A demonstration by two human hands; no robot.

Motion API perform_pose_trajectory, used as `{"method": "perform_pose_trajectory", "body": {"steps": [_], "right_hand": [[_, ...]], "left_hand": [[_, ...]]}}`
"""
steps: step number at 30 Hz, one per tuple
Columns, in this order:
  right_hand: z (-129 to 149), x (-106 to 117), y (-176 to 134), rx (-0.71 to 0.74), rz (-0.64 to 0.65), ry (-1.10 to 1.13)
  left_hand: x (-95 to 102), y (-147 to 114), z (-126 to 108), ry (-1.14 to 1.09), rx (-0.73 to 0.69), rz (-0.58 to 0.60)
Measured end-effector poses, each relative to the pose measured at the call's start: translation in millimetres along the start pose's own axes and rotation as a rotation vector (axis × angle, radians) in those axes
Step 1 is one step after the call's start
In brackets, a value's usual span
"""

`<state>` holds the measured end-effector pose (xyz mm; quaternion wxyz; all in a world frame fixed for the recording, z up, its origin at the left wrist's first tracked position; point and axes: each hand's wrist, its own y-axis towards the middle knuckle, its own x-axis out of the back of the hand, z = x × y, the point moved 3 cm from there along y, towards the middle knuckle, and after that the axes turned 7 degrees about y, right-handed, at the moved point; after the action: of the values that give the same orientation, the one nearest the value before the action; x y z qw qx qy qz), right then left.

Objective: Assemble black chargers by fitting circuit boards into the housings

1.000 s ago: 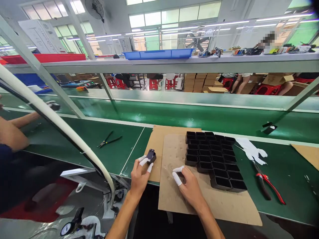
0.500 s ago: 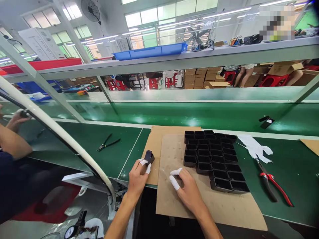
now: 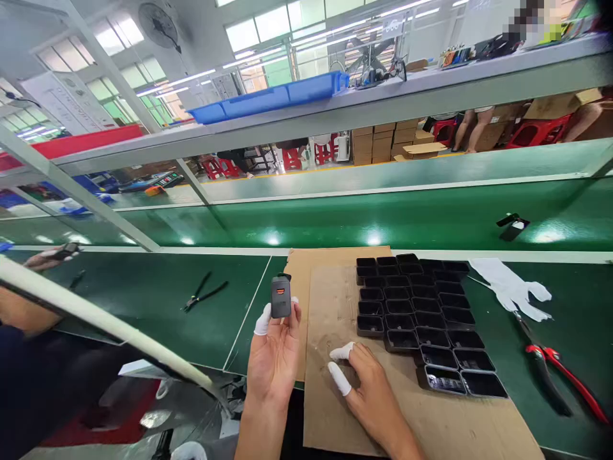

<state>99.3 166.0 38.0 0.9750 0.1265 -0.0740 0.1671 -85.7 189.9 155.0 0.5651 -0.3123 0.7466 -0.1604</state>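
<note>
My left hand [image 3: 275, 358], palm turned up, grips a small black plastic box-like device [image 3: 280, 296] between white-covered fingertips. A face with a small orange-red marking points toward me. My right hand [image 3: 368, 390] hovers or rests over the brown cardboard sheet [image 3: 335, 415], thumb and index finger apart in white finger cots, with nothing between them. To its right, rows of open black rectangular housings [image 3: 401, 340] stand packed together on the cardboard.
Red-handled pliers [image 3: 550, 364] and a white glove [image 3: 512, 287] lie right of the housings. Dark-handled cutters [image 3: 204, 295] lie on the left. A pale hose [image 3: 110, 326] crosses at left, before a co-worker's hand [image 3: 48, 257]. Behind runs a green conveyor belt [image 3: 325, 223] carrying a small black part [image 3: 513, 226].
My left hand has rolled palm up and lifted the black device, showing another face. My right hand stays much the same. The view has shifted slightly; the co-worker's hand holding a dark part moved.
</note>
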Motion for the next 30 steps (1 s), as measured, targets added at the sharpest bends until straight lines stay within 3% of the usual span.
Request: {"method": "perform_pose_trajectory", "body": {"steps": [6, 8, 9, 12, 13, 16, 20, 23, 26, 30], "right_hand": [[-1.1, -1.1, 1.3, -0.003, 0.022, -0.027], [-1.7, -1.5, 0.5, -0.006, 0.018, -0.031], [-2.2, -1.7, 0.1, -0.009, 0.016, -0.033], [-4.2, -2.6, -0.8, -0.018, 0.016, -0.049], [-4.7, -3.0, -0.9, -0.016, 0.019, -0.055], [-5.0, -4.3, -1.0, -0.008, 0.017, -0.067], [-1.3, -6.2, -2.0, 0.012, 0.005, -0.077], [1.1, -7.7, -2.8, 0.021, -0.004, -0.083], [0.8, -9.2, -2.9, 0.016, -0.001, -0.074], [-1.1, -10.7, -2.7, -0.009, -0.002, -0.077]], "left_hand": [[-2.2, 1.6, 9.1, -0.055, 0.018, -0.027], [9.4, 16.2, 2.7, 0.125, -0.141, 0.03], [18.0, 26.1, -4.4, 0.296, -0.31, 0.075], [47.8, 50.5, -31.8, 1.041, -1.228, 0.121], [58.0, 59.0, -35.6, 1.332, -1.461, 0.105], [88.3, 88.6, -45.5, 1.594, -1.36, 0.222], [101.8, 99.8, -48.9, 1.576, -1.104, 0.24], [100.7, 101.5, -48.6, 1.33, -0.881, 0.145], [96.0, 94.8, -49.9, 0.903, -0.607, 0.021], [78.8, 65.7, -48.9, 0.443, -0.276, 0.028]]}}
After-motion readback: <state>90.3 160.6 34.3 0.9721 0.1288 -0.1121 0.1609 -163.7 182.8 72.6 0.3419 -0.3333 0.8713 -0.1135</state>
